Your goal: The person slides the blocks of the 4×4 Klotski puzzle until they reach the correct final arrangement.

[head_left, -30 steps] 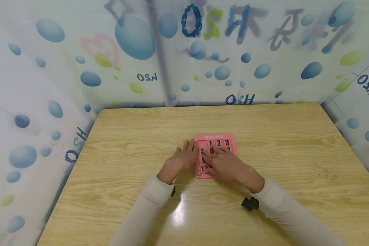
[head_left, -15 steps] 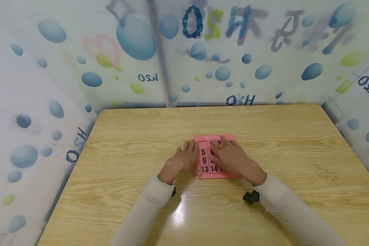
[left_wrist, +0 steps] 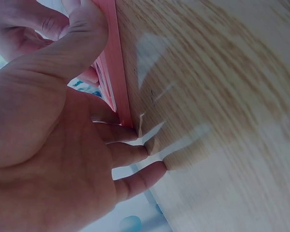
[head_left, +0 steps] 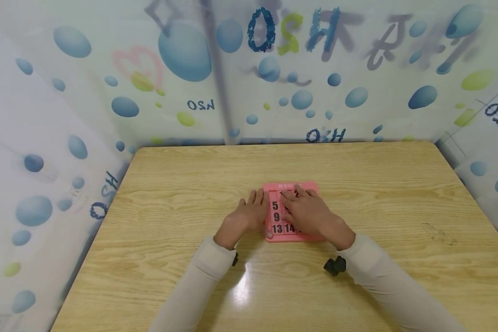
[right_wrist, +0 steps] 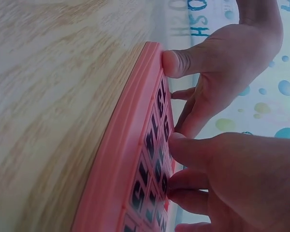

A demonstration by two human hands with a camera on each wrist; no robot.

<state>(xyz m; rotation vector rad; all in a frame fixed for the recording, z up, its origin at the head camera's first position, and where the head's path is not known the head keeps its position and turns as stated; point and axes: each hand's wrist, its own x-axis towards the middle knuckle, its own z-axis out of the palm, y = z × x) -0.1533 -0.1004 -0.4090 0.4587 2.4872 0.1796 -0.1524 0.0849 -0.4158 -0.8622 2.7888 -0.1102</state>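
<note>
A pink sliding number puzzle (head_left: 292, 238) lies flat on the table, its square tiles printed with black numbers. An empty slot (head_left: 273, 195) shows at its upper left. My left hand (head_left: 247, 216) rests along the puzzle's left edge, fingers straight and spread, thumb on the lower left corner of the frame. In the left wrist view, those fingertips (left_wrist: 157, 166) reach the tabletop beside the pink rim. Over the upper middle tiles is my right hand (head_left: 309, 213); its fingertips touch them in the right wrist view. It hides most of the right-hand tiles.
The wooden table (head_left: 182, 184) extends around the puzzle on all sides. Behind it stands a pale backdrop (head_left: 249, 92) with blue and green drops and lettering. A small black device (head_left: 335, 266) sits under the right wrist.
My right hand has moved from the lower left tiles up and right to the upper ones, uncovering 5, 9, 13 and covering 3. The left hand stays at the puzzle's edge.
</note>
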